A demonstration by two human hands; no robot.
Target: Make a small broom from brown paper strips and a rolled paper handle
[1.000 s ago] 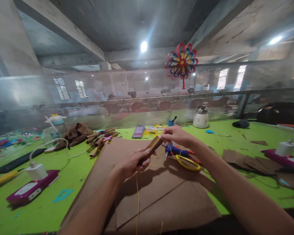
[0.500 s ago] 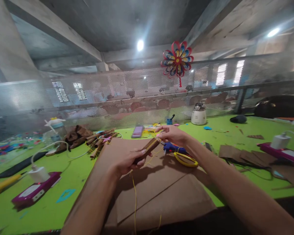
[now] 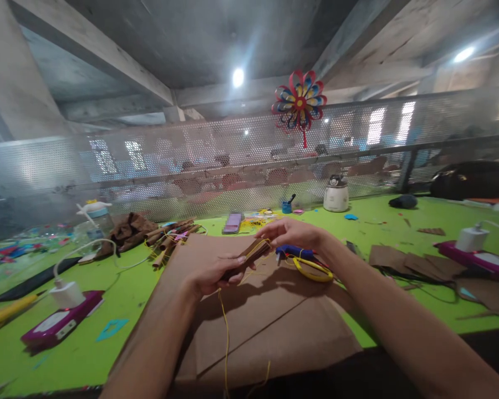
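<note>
My left hand (image 3: 224, 271) is wrapped round a flat brown cardboard bundle (image 3: 255, 250), which tilts up to the right. Yellow string (image 3: 226, 332) runs along the bundle and hangs below my left hand over the brown board (image 3: 283, 332). At the bundle's upper end, my right hand (image 3: 293, 233) has its fingers bent together at the string; the fingertips' exact hold is small and partly hidden. Just right of the bundle lie a blue glue gun (image 3: 295, 252) and yellow-handled scissors (image 3: 314, 270).
Rolled brown tubes (image 3: 168, 241) and a purple power strip (image 3: 62, 321) are on the left. Cardboard pieces (image 3: 419, 265) lie on the right, near another power strip (image 3: 478, 259). A white jar (image 3: 336, 195) stands at the back by the mesh panel (image 3: 233, 166).
My right hand has lowered slightly, its fingers now closer to the bundle's upper end, where the string curves over. My left hand keeps its hold on the bundle.
</note>
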